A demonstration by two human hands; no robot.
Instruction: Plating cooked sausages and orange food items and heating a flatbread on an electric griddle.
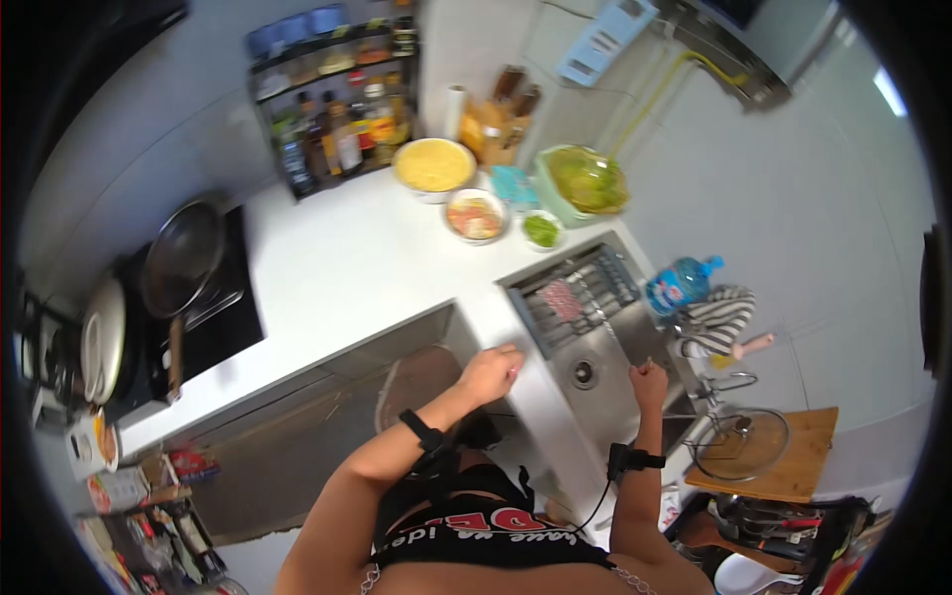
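Note:
My left hand (491, 373) is curled into a loose fist beside the front rim of the stainless steel sink (573, 424). Over the sink basin, my right hand (649, 385) also has its fingers folded in. Nothing shows in either hand. Between them, further into the basin, is the round drain (584, 373). A grey rack (617, 271) spans the sink's far end, with a pink-and-white item (561, 300) on it. Behind the sink stand a blue plastic bottle (677, 286) and a striped cloth (721, 320).
On the white counter (349, 253) stand a bowl of yellow food (434, 167), a bowl of mixed pieces (476, 216), a bowl of chopped greens (541, 230) and a green basin (569, 190). A frying pan (184, 260) sits at the cooktop. A glass lid (744, 444) leans by a wooden board (811, 454).

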